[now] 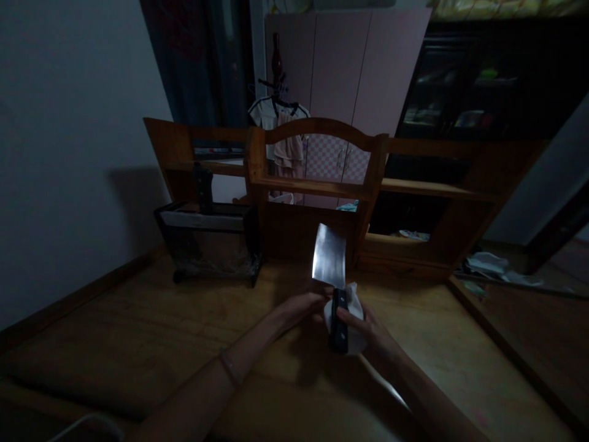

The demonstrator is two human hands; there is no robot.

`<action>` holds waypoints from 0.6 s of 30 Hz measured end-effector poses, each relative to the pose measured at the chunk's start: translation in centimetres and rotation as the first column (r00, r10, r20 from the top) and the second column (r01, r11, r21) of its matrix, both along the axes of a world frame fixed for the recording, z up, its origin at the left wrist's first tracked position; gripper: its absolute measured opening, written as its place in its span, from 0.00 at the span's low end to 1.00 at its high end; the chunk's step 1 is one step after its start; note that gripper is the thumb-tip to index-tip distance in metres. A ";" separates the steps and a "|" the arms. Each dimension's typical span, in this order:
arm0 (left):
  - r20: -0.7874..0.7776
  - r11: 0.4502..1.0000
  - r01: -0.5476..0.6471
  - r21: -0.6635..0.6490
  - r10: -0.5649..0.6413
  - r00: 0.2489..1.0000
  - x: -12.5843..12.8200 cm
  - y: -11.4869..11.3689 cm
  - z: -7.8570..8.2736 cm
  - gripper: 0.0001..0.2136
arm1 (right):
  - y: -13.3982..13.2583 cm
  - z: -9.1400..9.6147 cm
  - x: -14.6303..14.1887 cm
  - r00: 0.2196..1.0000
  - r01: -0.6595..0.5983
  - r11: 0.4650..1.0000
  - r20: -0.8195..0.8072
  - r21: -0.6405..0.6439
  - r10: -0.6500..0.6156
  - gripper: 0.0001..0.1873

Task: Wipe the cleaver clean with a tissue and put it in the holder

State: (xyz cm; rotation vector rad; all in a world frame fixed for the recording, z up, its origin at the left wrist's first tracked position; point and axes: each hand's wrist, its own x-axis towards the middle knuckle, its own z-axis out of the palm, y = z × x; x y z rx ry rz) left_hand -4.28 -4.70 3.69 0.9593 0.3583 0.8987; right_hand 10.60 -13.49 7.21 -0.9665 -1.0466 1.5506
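A cleaver (pixel 329 255) with a broad shiny blade and a black riveted handle is raised in front of me, blade pointing away. My right hand (pixel 368 328) grips the handle from the right, thumb across it, with a crumpled white tissue or cloth (pixel 356 307) between palm and handle. From the left, my left hand (pixel 306 305) closes in where blade meets handle; its fingertips are partly hidden behind the cleaver. Under my right forearm shows a thin bright strip (pixel 389 387), perhaps a blade, mostly covered.
On the wooden surface (pixel 138 325) at left stands a knife block (pixel 211 245) with a black handle (pixel 204 187) sticking up. Behind it runs a wooden shelf unit (pixel 317 187). A wall is on the left; white items (pixel 490 264) lie beyond the right edge. The room is dim.
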 end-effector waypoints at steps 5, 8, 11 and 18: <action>0.082 0.993 0.108 0.052 -0.112 0.990 -0.3 -0.4 0.4 0.27 | 0.4 0.1 0.5 0.994 0.107 0.994 0.031 0.011 -0.107 0.23; 0.137 0.986 0.163 -0.018 -0.159 0.978 -0.5 -0.7 0.9 0.23 | 0.2 -0.1 0.3 0.996 0.089 0.996 0.017 -0.009 -0.089 0.21; 0.089 0.987 0.142 -0.074 -0.136 0.987 -0.4 -1.0 1.1 0.13 | 0.1 -0.3 0.1 0.996 0.085 0.996 0.027 0.016 -0.085 0.21; -0.052 1.000 0.031 0.001 -0.031 0.998 0.8 -2.2 1.7 0.21 | 0.3 -0.3 0.0 0.955 0.087 0.986 0.268 0.145 -0.124 0.27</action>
